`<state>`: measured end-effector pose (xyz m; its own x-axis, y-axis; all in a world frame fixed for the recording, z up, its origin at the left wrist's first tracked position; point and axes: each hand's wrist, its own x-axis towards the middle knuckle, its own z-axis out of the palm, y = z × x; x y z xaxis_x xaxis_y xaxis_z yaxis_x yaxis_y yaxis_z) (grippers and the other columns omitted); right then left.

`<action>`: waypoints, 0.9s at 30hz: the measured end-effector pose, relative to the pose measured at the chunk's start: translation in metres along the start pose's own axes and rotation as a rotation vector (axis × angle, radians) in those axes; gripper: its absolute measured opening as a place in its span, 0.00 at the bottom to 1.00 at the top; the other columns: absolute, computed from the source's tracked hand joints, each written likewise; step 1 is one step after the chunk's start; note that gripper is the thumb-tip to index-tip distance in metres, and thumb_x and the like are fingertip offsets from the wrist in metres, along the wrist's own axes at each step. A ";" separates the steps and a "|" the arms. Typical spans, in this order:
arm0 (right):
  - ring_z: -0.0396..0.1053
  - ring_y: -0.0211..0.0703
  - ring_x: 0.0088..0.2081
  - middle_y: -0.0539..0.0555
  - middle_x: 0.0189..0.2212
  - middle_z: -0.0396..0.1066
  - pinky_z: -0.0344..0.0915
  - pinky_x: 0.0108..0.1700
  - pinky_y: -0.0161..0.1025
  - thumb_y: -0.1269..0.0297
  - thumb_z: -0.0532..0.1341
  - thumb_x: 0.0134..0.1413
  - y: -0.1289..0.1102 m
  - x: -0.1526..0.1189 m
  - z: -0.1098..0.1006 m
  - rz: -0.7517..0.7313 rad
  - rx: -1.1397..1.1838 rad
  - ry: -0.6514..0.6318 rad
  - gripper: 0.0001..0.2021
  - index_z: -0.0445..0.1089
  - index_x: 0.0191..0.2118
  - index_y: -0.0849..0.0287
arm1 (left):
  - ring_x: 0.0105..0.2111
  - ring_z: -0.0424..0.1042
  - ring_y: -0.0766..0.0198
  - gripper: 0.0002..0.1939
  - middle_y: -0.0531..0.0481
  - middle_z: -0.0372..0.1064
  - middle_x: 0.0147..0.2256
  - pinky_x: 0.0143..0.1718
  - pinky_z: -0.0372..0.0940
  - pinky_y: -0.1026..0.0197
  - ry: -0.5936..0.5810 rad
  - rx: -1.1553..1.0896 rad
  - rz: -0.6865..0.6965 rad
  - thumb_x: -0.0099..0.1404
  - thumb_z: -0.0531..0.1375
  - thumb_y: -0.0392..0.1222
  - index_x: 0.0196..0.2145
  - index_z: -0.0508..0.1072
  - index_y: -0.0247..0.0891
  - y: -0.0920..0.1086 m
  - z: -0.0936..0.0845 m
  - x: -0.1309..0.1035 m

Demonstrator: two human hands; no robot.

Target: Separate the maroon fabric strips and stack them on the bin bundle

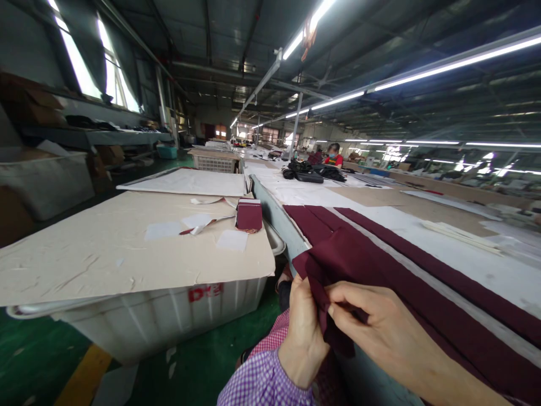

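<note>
A piece of maroon fabric (346, 254) hangs bunched over the table's near edge, its folded end between my two hands. My left hand (302, 332) is closed around that end from the left. With thumb and forefinger, my right hand (367, 321) pinches the same cloth from the right, close to my left fingers. Behind the right hand, long maroon fabric strips (439, 262) lie flat along the white-covered table (406, 225), with a pale gap between them. What lies inside the fold is hidden.
To the left, a beige board (105, 242) rests across a white plastic bin (169, 316). On it sit a stack of maroon pieces (249, 216) and several paper scraps (232, 241). Black items (308, 171) lie farther down the table, near a person in red (333, 158).
</note>
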<state>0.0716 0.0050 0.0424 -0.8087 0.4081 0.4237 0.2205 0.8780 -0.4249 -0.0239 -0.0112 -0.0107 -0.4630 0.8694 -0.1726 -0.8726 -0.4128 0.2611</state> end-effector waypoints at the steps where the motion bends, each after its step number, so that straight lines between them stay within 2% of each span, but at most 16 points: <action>1: 0.69 0.38 0.24 0.49 0.24 0.72 0.64 0.27 0.33 0.71 0.53 0.60 0.000 0.001 0.000 0.010 0.013 -0.009 0.13 0.67 0.26 0.57 | 0.22 0.59 0.72 0.18 0.59 0.63 0.23 0.24 0.58 0.67 -0.006 -0.017 -0.014 0.38 0.70 0.38 0.27 0.67 0.37 0.000 0.000 0.000; 6: 0.66 0.38 0.23 0.49 0.22 0.70 0.62 0.26 0.33 0.71 0.53 0.60 0.000 0.001 0.001 -0.011 -0.006 0.014 0.13 0.71 0.28 0.58 | 0.23 0.63 0.71 0.20 0.58 0.66 0.23 0.26 0.61 0.67 -0.016 -0.056 -0.027 0.36 0.72 0.38 0.26 0.68 0.36 0.001 0.003 -0.002; 10: 0.66 0.36 0.23 0.47 0.22 0.69 0.62 0.25 0.31 0.71 0.53 0.58 0.000 0.001 -0.006 -0.026 -0.037 0.121 0.11 0.68 0.27 0.57 | 0.21 0.62 0.73 0.22 0.59 0.65 0.21 0.24 0.61 0.68 -0.003 -0.056 0.017 0.34 0.76 0.39 0.24 0.68 0.36 0.007 0.006 -0.004; 12: 0.64 0.36 0.21 0.47 0.21 0.67 0.59 0.23 0.31 0.69 0.52 0.59 -0.001 0.002 -0.013 0.003 -0.035 0.142 0.11 0.67 0.27 0.56 | 0.21 0.65 0.72 0.22 0.58 0.69 0.22 0.28 0.66 0.66 -0.017 -0.032 0.055 0.35 0.77 0.38 0.27 0.72 0.35 0.010 0.007 -0.004; 16: 0.59 0.34 0.19 0.45 0.17 0.62 0.55 0.20 0.31 0.68 0.53 0.57 -0.003 0.005 -0.023 0.061 -0.063 0.199 0.11 0.65 0.25 0.56 | 0.28 0.74 0.66 0.25 0.48 0.77 0.29 0.34 0.72 0.62 -0.063 -0.010 0.045 0.39 0.79 0.38 0.35 0.77 0.31 0.013 0.005 -0.002; 20: 0.60 0.32 0.18 0.44 0.17 0.63 0.51 0.18 0.30 0.70 0.52 0.54 -0.004 0.005 -0.027 -0.002 -0.139 0.273 0.09 0.65 0.25 0.56 | 0.28 0.75 0.65 0.27 0.45 0.79 0.31 0.34 0.73 0.62 -0.069 -0.005 0.023 0.40 0.80 0.39 0.37 0.77 0.30 0.011 0.002 -0.001; 22: 0.63 0.33 0.18 0.44 0.17 0.65 0.53 0.18 0.29 0.70 0.53 0.54 -0.001 0.004 -0.027 -0.013 -0.147 0.283 0.08 0.66 0.26 0.56 | 0.27 0.75 0.65 0.26 0.46 0.78 0.30 0.33 0.73 0.63 -0.081 -0.011 0.017 0.40 0.80 0.38 0.36 0.77 0.30 0.010 0.002 -0.001; 24: 0.67 0.34 0.19 0.46 0.22 0.71 0.59 0.20 0.29 0.69 0.53 0.55 0.003 0.003 -0.026 0.039 -0.075 0.267 0.06 0.66 0.29 0.56 | 0.25 0.73 0.67 0.24 0.50 0.77 0.28 0.31 0.72 0.64 -0.081 -0.022 0.018 0.38 0.79 0.36 0.33 0.77 0.32 0.010 0.002 -0.001; 27: 0.73 0.36 0.22 0.48 0.27 0.74 0.68 0.24 0.30 0.68 0.53 0.57 0.010 0.000 -0.025 0.113 0.054 0.237 0.04 0.64 0.33 0.54 | 0.24 0.73 0.67 0.24 0.51 0.77 0.25 0.31 0.72 0.64 0.006 -0.045 -0.033 0.32 0.79 0.37 0.29 0.77 0.34 0.012 0.003 -0.005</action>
<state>0.0875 0.0196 0.0581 -0.6288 0.5557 0.5439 0.2675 0.8114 -0.5197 -0.0317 -0.0195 -0.0042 -0.4349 0.8810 -0.1862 -0.8933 -0.3961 0.2124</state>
